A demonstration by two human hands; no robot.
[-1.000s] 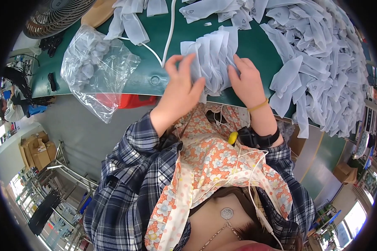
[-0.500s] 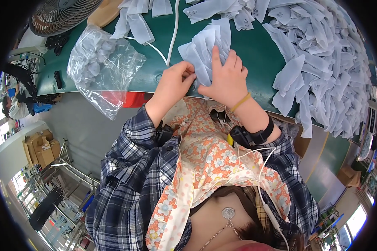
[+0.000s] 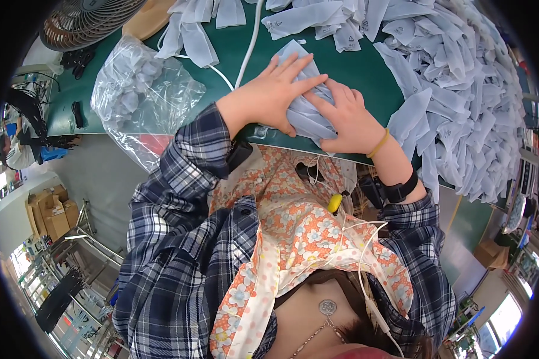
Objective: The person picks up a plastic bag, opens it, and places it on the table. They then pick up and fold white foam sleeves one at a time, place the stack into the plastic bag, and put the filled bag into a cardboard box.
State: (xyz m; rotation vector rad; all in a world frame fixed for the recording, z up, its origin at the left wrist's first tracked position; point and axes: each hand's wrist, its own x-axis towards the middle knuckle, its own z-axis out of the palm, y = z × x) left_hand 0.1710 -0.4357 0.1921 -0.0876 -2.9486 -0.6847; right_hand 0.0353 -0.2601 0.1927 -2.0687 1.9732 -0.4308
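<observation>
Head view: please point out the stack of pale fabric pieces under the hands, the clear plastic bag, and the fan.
stack of pale fabric pieces (image 3: 305, 116), head view, bare fold between the hands
clear plastic bag (image 3: 141, 96), head view, crumpled middle
fan (image 3: 84, 21), head view, wire grille

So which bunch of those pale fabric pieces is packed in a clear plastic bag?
The bunch at the table's left edge, inside a crumpled clear bag. The stack under both hands and the big heap on the right lie loose.

Your sleeves (image 3: 179, 197) are navy-and-white plaid, your apron (image 3: 293, 239) orange floral; the table (image 3: 347, 72) is dark green, the fabric pieces (image 3: 455, 90) pale grey-white, your wristband (image 3: 378, 143) yellow
</observation>
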